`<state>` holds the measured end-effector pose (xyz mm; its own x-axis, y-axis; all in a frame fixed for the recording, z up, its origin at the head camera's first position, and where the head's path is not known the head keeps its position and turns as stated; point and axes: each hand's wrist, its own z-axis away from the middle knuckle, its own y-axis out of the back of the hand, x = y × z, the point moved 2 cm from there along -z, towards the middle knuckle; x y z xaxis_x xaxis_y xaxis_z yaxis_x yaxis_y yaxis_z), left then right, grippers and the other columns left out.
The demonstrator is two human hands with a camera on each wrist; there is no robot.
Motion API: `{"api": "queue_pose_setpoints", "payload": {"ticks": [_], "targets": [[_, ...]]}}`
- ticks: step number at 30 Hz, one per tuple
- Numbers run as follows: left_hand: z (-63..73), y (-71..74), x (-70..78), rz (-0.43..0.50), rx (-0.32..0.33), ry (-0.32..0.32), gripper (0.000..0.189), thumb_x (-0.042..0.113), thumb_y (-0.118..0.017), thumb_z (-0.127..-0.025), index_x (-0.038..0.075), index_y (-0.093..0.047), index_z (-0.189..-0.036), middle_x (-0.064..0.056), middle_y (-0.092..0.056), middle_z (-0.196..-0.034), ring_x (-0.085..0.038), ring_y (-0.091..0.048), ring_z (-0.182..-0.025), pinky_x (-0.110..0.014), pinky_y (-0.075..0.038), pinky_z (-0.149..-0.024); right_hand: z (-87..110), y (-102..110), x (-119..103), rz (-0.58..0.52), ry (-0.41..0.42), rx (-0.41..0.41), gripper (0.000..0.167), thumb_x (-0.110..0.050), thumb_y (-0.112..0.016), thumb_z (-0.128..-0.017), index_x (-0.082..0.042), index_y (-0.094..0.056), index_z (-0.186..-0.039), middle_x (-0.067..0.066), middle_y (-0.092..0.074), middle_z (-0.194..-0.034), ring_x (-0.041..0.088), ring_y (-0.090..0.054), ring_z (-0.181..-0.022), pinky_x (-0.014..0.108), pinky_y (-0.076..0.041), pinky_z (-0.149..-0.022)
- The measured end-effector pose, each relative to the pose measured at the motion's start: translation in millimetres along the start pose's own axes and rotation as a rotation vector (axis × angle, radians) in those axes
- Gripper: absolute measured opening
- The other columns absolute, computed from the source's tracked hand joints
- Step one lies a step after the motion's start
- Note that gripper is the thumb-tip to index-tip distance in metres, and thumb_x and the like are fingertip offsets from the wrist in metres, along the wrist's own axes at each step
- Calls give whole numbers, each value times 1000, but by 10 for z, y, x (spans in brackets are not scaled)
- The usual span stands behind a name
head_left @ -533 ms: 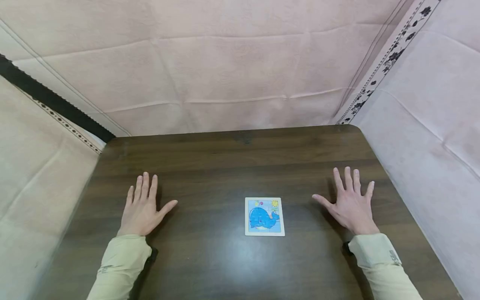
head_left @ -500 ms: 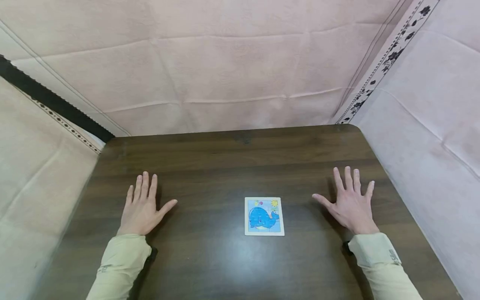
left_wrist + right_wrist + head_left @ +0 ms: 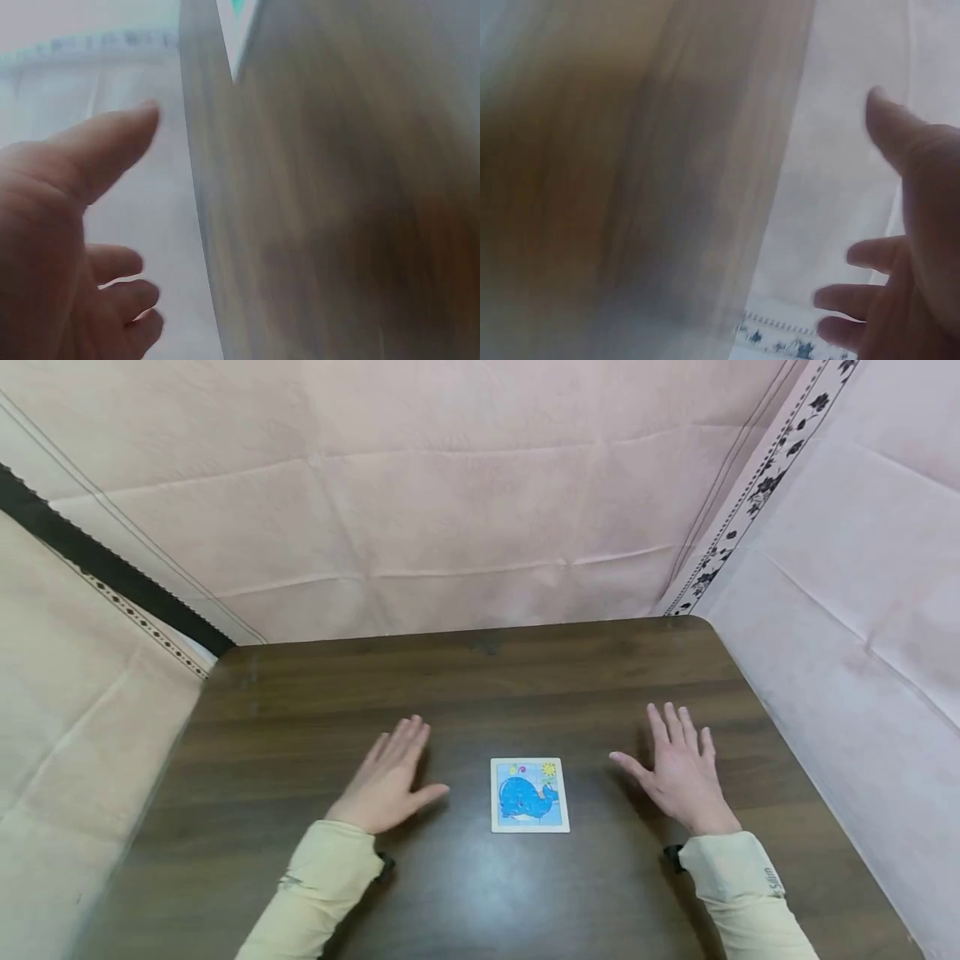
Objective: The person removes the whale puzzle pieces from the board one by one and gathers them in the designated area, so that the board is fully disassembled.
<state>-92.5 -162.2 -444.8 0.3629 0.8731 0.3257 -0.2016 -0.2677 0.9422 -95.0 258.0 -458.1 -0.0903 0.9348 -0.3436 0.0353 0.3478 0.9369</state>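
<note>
A small square jigsaw puzzle [image 3: 529, 795] with a blue whale, a yellow sun and a white frame lies flat on the dark wooden table. To its left, my left hand [image 3: 386, 781] is held palm down with fingers straight and thumb pointing toward the puzzle; it holds nothing. On the other side, my right hand [image 3: 682, 777] has its fingers spread, thumb toward the puzzle, also holding nothing. In the left wrist view, a white corner of the puzzle [image 3: 237, 41] shows beyond the thumb. Only table and cloth appear past the fingers in the right wrist view.
The brown table [image 3: 480, 681] has a rounded far right corner. Pale pink cloth [image 3: 465, 510] hangs behind it and along both sides, with a black strip [image 3: 112, 560] at left and a floral border [image 3: 757, 497] at right. Both forearms wear light sleeves.
My left hand has moved right, much closer to the puzzle. My right hand has shifted slightly left. The puzzle stays in place, while the head view has shifted a little.
</note>
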Motion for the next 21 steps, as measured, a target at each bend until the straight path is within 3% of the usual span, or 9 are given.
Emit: {"api": "queue_pose_setpoints", "payload": {"ticks": [5, 9, 15, 21], "targets": [[-132, -243, 480, 15, -88, -32, 97, 60, -64, -92, 3, -24, -159, -14, -16, -167, -29, -12, -154, -50, -9, -124, 69, -153, -338, -58, 44, -94, 95, -59, -66, -91, -1, -29, -156, 30, -24, -160, 50, -16, -148, 72, -14, -113], [-179, -430, 685, 1, -133, -13, 99, 63, -63, -91, 5, -22, -160, -11, -14, -168, -26, -11, -154, -52, -9, -123, 182, -323, -673, -79, 106, -199, 93, -55, -72, -88, -6, -33, -156, 24, -26, -161, 45, -18, -149, 70, -19, -114], [-210, -565, 782, 2, -129, -21, 97, 60, -66, -90, 6, -26, -159, -10, -17, -167, -27, -15, -154, -55, -11, -122, 264, -427, -999, -95, 211, -263, 88, -51, -76, -86, -9, -40, -154, 20, -26, -163, 41, -20, -150, 68, -26, -112], [-219, -620, 781, 16, -119, -31, 97, 60, -69, -87, 7, -29, -158, -9, -22, -166, -26, -17, -154, -57, -11, -122, 230, -452, -1123, -77, 246, -277, 86, -44, -81, -83, -7, -44, -152, 21, -28, -161, 41, -22, -149, 66, -27, -113]]}}
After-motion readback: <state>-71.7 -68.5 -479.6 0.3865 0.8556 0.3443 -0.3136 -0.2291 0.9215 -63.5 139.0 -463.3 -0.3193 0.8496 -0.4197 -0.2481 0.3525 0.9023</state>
